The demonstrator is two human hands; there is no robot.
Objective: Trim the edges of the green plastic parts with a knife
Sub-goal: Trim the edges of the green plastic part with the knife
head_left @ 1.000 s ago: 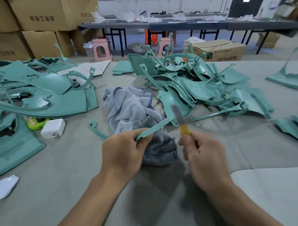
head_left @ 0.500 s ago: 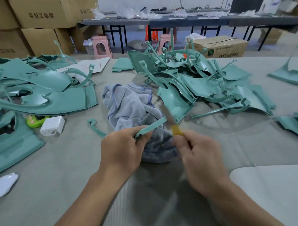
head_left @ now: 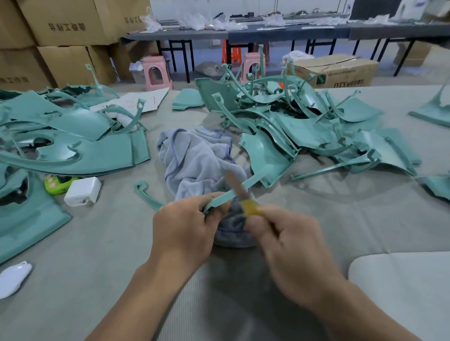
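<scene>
Grey felt is covering the worktable we are sitting at, with cardboard boxes stacking up behind its far-left corner; we cannot tell what they are holding. Along the left edge a heap of green plastic parts is lying flat, with a white adapter near it. Toward the near edge our left hand is gripping a thin green strip, fingers curled round its near end. A second ago the knife was standing clear of the strip's far side; now its blurred blade is crossing the strip just beyond our thumb, so we are judging that a trimming stroke is under way. Our right hand is closing round the yellow handle. Beneath both, a grey towel is bunching up. Toward the far-right corner another pile of parts is waiting, and an open carton is sitting on the floor beyond, contents hidden.
</scene>
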